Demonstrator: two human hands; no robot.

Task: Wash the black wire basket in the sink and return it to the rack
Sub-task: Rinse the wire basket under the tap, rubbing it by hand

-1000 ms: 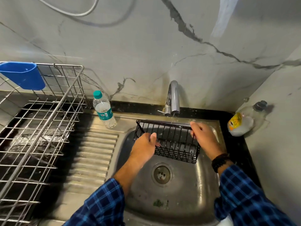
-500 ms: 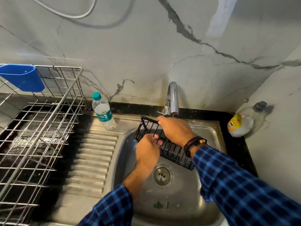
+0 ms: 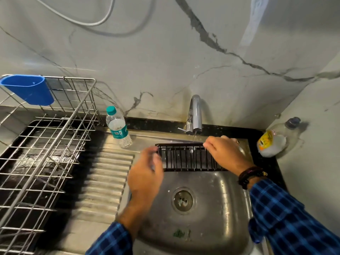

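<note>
Our left hand (image 3: 145,173) is blurred at the left end of the black wire basket (image 3: 189,159); we cannot tell whether it grips. Right of it, the basket hangs over the sink (image 3: 220,208) under the tap's (image 3: 196,113) thin stream, our right hand (image 3: 226,153) curled over its top rail. Rinsing looks underway; the rack (image 3: 46,144), far left, still waits.
</note>
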